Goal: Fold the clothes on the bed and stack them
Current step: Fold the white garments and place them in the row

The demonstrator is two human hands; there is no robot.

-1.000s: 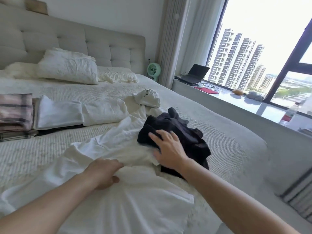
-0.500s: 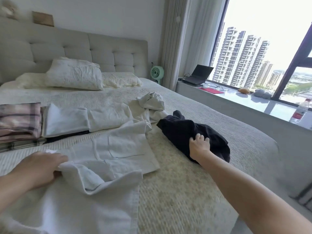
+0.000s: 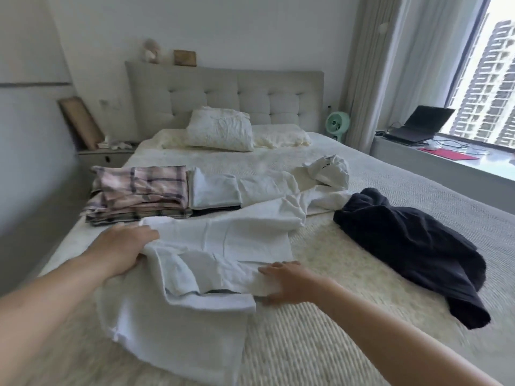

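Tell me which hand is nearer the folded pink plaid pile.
Left. The left hand grips the white garment just in front of the folded pink plaid pile. The right hand rests on the same garment, farther off toward the crumpled dark garment.

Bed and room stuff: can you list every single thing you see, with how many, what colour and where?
white garment: 1, white, near middle of bed, half spread
dark garment: 1, black, right side of bed, crumpled
plaid stack: 1, pink and grey check, left side of bed, folded
folded white piece: 1, white, right of plaid stack
crumpled white cloth: 1, white, behind dark garment
pillows: 3, white and cream, by headboard
fan: 1, green, right of headboard
laptop: 1, black, window ledge
left hand: 1, grips white garment's left edge
right hand: 1, fingers on white garment's near edge
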